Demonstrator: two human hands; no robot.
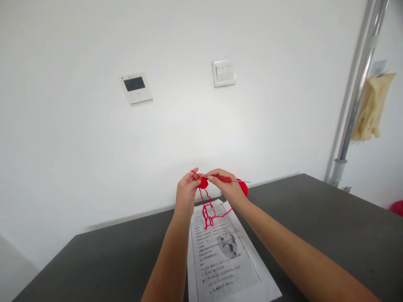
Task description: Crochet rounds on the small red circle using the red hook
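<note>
My left hand (188,186) pinches a small round piece of red crochet work (203,183), with red yarn running over its raised fingers. A tiny yellow spot shows at the piece's edge, too small to name. In my right hand (225,184) is a crochet hook with a red handle (224,179); its thin tip meets the crochet work. Loose loops of red yarn (208,214) hang below the hands over a printed sheet (226,260). One strand leads right toward a red yarn ball (243,187), partly hidden behind my right hand.
The dark table (126,256) meets a white wall. On the wall are a panel with a dark screen (136,87) and a light switch (223,73). At the right stand a metal pole (359,96) and a hanging yellowish cloth (373,107). A red object (396,207) shows at the right edge.
</note>
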